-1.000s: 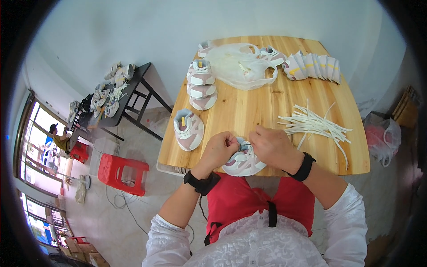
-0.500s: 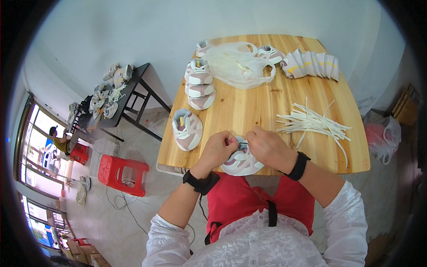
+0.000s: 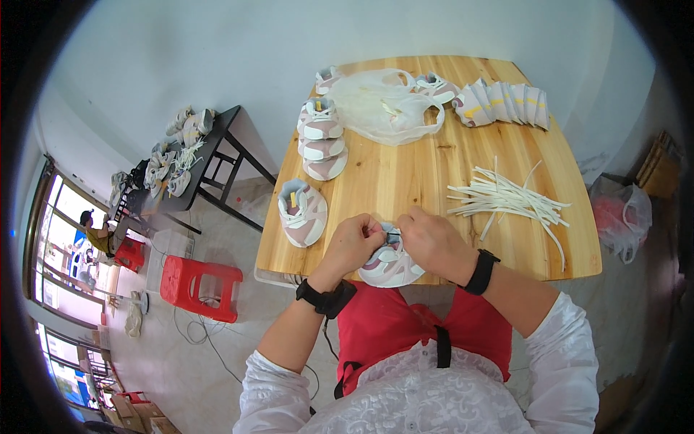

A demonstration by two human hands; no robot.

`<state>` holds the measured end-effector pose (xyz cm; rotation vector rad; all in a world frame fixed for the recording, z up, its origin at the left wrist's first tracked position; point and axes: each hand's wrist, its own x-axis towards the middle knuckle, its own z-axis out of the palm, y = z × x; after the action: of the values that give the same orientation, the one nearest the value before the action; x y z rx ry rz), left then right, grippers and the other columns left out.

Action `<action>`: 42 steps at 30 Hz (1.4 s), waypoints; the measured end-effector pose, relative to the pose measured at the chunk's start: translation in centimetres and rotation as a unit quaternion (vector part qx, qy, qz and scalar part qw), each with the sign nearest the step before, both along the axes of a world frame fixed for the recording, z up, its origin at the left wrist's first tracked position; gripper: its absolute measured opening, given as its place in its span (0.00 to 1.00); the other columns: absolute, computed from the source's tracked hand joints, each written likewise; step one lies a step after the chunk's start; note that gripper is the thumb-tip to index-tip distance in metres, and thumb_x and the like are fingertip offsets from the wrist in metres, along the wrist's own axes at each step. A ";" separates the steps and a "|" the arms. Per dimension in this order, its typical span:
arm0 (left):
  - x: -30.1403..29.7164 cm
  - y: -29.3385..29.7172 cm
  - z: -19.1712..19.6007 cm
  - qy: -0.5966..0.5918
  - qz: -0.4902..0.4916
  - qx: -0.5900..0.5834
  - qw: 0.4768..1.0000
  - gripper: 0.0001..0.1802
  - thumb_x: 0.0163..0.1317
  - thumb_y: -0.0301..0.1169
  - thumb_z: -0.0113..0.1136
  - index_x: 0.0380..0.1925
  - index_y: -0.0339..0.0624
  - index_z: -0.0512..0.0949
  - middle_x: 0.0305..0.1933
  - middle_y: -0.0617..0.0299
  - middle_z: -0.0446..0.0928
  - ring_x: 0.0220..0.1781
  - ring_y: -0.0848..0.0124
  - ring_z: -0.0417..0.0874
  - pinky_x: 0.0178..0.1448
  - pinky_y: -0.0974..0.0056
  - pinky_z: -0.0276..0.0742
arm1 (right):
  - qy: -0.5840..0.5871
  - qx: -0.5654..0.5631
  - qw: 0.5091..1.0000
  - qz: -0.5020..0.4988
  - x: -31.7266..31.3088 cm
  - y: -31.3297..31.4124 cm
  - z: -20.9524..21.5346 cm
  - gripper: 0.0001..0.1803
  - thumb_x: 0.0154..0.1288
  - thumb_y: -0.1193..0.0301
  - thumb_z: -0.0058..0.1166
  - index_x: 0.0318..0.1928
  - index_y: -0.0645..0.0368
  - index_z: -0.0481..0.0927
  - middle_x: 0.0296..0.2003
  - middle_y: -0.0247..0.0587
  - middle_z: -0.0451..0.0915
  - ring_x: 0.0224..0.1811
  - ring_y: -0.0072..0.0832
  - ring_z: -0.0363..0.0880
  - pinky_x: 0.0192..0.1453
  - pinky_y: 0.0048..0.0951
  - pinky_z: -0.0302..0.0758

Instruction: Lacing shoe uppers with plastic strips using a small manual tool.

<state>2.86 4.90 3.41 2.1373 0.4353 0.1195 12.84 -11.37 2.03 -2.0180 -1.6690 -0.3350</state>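
Observation:
At the table's near edge lies a pale pink and white sneaker (image 3: 391,269), its toe toward me. My left hand (image 3: 356,244) is closed in a pinch at the left of its opening. From the other side my right hand (image 3: 436,244) reaches over it, fingers pinched together. A thin dark stick-like piece (image 3: 392,233) shows between my fingertips, above the sneaker's opening; whatever else the left fingers pinch is too small to make out. Left of my hands sits a matching laced sneaker (image 3: 302,214). A loose pile of white shoelaces (image 3: 510,200) lies to the right.
Stacked sneakers (image 3: 323,148) stand on the wooden table (image 3: 405,177) at left. Behind are a translucent plastic bag (image 3: 376,119) and a row of shoe pieces (image 3: 502,105). A red stool (image 3: 201,287), a dark table with shoes (image 3: 210,152) and a seated person (image 3: 100,235) are further left.
Both hands stay pinched at the sneaker's opening, with barely any movement. The whole view has shifted slightly.

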 end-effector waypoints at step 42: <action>-5.6 -5.3 2.4 -0.151 0.035 -0.153 0.976 0.07 0.61 0.20 0.51 0.40 0.34 0.72 0.31 0.63 0.76 0.33 0.80 0.75 0.38 0.74 0.70 | 0.263 0.094 0.958 -0.059 -2.1 -5.6 3.8 0.13 0.51 0.69 0.61 0.38 0.59 0.79 0.27 0.40 0.75 0.31 0.32 0.79 0.34 0.29 0.74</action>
<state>-2.69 -0.36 5.79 1.7660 0.3257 0.3871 10.79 -17.02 5.85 -1.8569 -1.1478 0.0125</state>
